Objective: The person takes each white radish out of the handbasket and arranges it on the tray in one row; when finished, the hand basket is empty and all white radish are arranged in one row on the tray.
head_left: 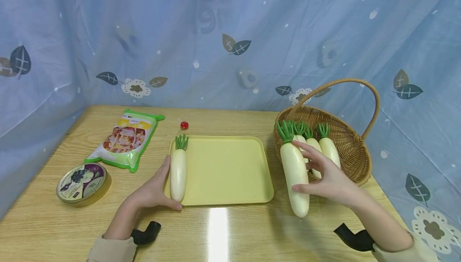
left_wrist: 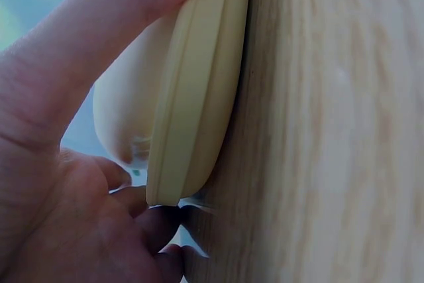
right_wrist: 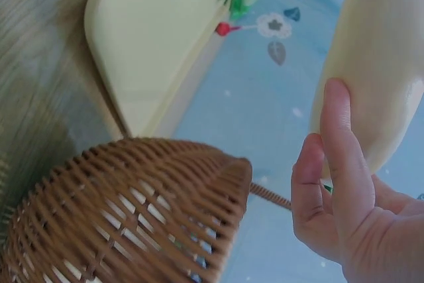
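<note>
Toward three o'clock from the yellow tray point(head_left: 227, 170), a daikon point(head_left: 294, 170) was held clear of the bench point(head_left: 248, 234), tilted, its leaves toward eleven; the right hand point(head_left: 325, 178) pinched its middle between thumb and fingers, likely for balance. Just beyond, other daikons point(head_left: 328, 150) leaned in the wicker basket point(head_left: 347, 154), apparently propped by its wall. Along the tray's nine o'clock edge lay one daikon point(head_left: 178, 174), where the left hand point(head_left: 155, 190), thumb and fingers spread, touched the rim, seemingly steadying it. Farther out sat a round tin point(head_left: 83, 184) at nine and a food packet point(head_left: 124, 140) at ten.
</note>
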`<state>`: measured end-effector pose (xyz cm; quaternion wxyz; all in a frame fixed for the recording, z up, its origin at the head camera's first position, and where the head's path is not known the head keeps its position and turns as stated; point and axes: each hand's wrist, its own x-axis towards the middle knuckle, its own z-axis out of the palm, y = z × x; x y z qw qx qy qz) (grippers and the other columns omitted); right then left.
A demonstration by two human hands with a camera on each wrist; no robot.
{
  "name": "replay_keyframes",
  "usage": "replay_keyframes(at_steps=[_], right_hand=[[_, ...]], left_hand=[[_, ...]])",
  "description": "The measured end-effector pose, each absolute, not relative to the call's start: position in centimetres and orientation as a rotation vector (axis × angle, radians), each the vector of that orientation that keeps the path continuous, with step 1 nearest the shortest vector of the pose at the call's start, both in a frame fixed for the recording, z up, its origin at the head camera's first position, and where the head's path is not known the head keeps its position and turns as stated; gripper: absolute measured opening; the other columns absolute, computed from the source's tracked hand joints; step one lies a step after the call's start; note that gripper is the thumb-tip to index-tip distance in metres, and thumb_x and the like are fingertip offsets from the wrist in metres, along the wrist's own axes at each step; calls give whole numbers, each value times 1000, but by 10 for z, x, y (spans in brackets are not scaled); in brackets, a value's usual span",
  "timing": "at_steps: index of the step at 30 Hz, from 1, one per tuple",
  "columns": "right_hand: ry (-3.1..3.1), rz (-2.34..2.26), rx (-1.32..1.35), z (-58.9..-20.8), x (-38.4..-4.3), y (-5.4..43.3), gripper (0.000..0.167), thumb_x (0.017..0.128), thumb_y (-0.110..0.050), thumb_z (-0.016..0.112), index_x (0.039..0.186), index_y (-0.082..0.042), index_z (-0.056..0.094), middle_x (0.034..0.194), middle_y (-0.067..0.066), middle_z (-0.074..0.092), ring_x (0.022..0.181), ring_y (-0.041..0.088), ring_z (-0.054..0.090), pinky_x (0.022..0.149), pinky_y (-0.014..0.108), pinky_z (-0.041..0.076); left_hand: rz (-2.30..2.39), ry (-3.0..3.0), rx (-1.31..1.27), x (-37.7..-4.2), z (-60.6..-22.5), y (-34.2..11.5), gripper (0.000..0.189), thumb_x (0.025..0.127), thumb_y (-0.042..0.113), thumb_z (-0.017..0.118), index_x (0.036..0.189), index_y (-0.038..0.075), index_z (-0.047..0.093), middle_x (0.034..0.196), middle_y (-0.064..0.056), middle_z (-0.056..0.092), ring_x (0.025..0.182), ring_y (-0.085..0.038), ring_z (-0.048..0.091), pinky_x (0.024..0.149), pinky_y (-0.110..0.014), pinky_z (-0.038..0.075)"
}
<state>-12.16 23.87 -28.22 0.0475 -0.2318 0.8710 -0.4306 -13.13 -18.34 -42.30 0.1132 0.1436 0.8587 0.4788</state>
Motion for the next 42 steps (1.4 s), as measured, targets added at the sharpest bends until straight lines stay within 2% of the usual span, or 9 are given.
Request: replay_keyframes(at_steps=[3,10,13,20,30,37,42], right_hand=[[2631,-1323,-716,-285,-125,232,90,70,-9,78,144,-17,28,133,17,40,95,22,56,74,30,47],[2549,-1356,-719,-295,-132,217,90,70,-13,80,144,-20,28,134,16,40,104,31,52,81,38,48],[2525,-1364,-707,-299,-134,211,91,69,-16,80,144,-22,28,132,17,40,104,32,51,78,42,49],[2493,-1370,-720,-305,-141,195,93,66,-21,82,143,-25,30,134,9,42,111,28,50,88,47,40],[2437,-1400,-701,-321,-152,172,90,67,-17,81,142,-17,32,135,18,39,96,28,56,79,40,48],[2431,-1408,-643,-332,-163,160,89,67,-17,81,142,-20,33,131,20,43,93,27,57,79,50,47],[2420,-1398,-628,-340,-169,151,89,67,-18,80,142,-20,33,130,17,43,93,28,55,78,48,47]], left_hand=[[1400,2525,426,-132,-422,-184,147,47,31,90,141,-1,-18,148,-24,-16,134,-41,-8,105,-59,3],[1386,2529,419,-132,-420,-186,147,47,32,90,142,-1,-17,148,-24,-15,134,-41,-7,105,-59,4],[1372,2534,416,-132,-419,-186,146,47,32,90,142,-2,-17,148,-25,-14,134,-42,-6,104,-59,5],[1355,2542,424,-133,-420,-184,146,47,34,90,142,-2,-15,148,-26,-13,134,-43,-6,104,-59,5],[1358,2552,453,-133,-423,-184,146,47,34,90,142,-2,-15,148,-25,-13,134,-42,-7,104,-60,5],[1352,2543,457,-132,-424,-183,145,49,35,89,142,-2,-16,148,-25,-15,134,-42,-8,104,-60,4],[1338,2546,446,-132,-424,-183,145,49,36,89,142,-1,-16,148,-25,-15,134,-42,-8,104,-60,5]])
